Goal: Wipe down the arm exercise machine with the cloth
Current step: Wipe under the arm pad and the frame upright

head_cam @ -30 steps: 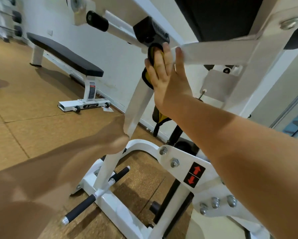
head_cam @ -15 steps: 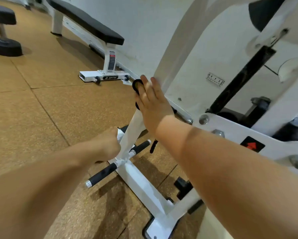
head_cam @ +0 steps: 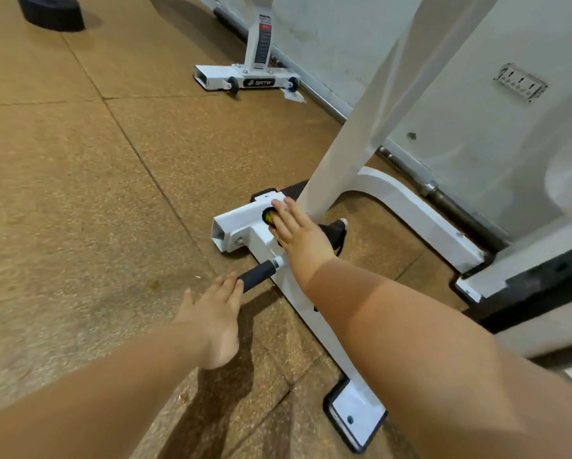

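The arm exercise machine is a white steel frame; its slanted upright post meets the floor beam mid-frame. My right hand lies flat at the foot of the post and presses a black and yellow cloth against the beam, and most of the cloth is hidden under the palm. My left hand hovers lower left with fingers spread, its fingertips at the end of a black foam peg that sticks out from the beam.
A white bench foot with small wheels stands at the back by the wall. A black weight plate lies top left. A steel bar runs along the wall base, below a wall socket. Brown floor mats spread to the left.
My right hand slid the cloth down the upright post from its top joint to the floor beam. My left hand went from curled to spread and dropped beside the foam peg.
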